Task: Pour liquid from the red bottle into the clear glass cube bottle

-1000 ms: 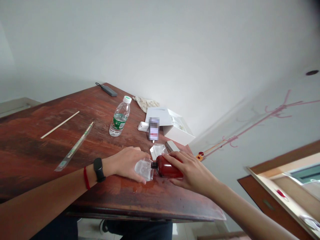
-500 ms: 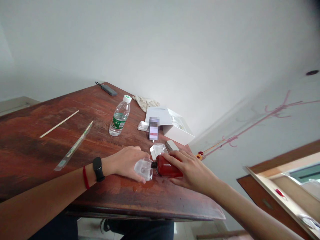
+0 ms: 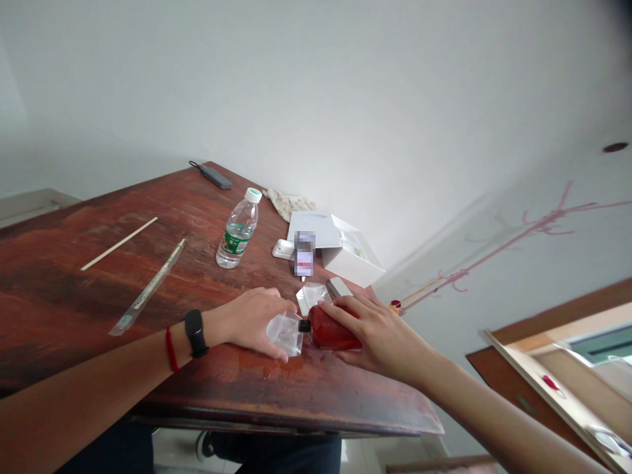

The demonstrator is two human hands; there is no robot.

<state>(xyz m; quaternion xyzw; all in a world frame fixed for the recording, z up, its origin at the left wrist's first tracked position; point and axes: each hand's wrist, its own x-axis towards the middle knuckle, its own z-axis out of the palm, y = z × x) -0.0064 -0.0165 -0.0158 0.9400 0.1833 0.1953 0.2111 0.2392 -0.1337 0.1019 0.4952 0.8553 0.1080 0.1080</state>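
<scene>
My left hand [image 3: 251, 322] rests on the tabletop and grips a clear plastic pouch [image 3: 284, 334] at its fingertips. My right hand [image 3: 378, 329] wraps over a red bottle [image 3: 332, 331] lying almost flat. The bottle's black neck [image 3: 305, 325] points left and meets the pouch's edge, so the two hands face each other. The mouth of the bottle is hidden against the pouch. Just behind my right fingers lie a crumpled foil sachet [image 3: 311, 297] and a grey bar [image 3: 338, 287].
The reddish wooden table [image 3: 123, 296] also holds a water bottle [image 3: 237, 230], a chopstick [image 3: 119, 243], a plastic-sleeved stick [image 3: 148, 286], a white box [image 3: 353, 249] and a blurred card [image 3: 303, 253]. A wet patch [image 3: 266, 372] marks the wood near the front edge.
The hands and bottle keep nearly the same hold. The whole view shifts only slightly as my head moves.
</scene>
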